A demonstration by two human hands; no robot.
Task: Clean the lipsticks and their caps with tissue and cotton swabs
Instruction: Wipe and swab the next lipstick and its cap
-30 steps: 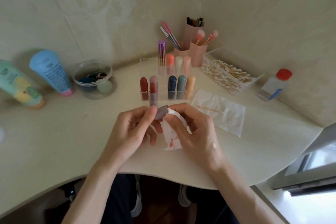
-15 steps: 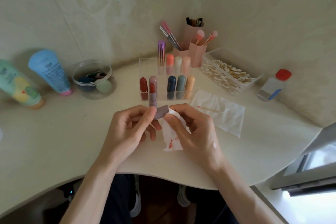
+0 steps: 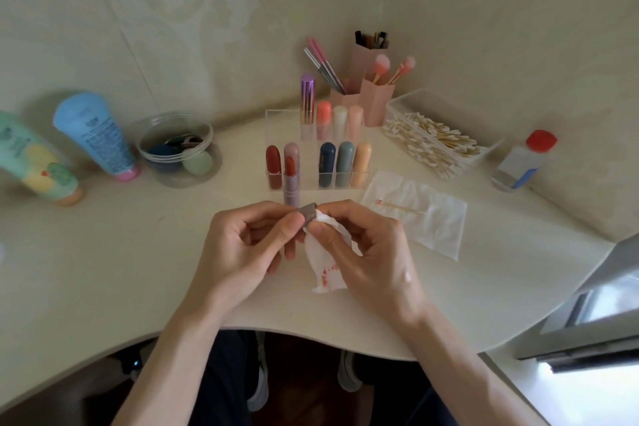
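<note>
Over the near middle of the desk [image 3: 103,270], the left hand [image 3: 242,249] pinches a mauve lipstick cap [image 3: 308,212] between thumb and fingertips. The right hand [image 3: 373,259] pinches a red-stained tissue [image 3: 326,270] against the cap's right end. Just beyond stands the uncapped red lipstick [image 3: 291,176].

- A person's left hand [image 3: 249,245] pinches a mauve lipstick cap [image 3: 308,212] above a cream corner desk [image 3: 103,252].
- The right hand [image 3: 366,252] holds a red-stained tissue [image 3: 326,270] against the cap's end.
- An uncapped lipstick [image 3: 291,180] stands upright just before a clear organiser [image 3: 280,124].
- A used cotton swab [image 3: 401,207] lies on a second tissue [image 3: 435,228].
</note>
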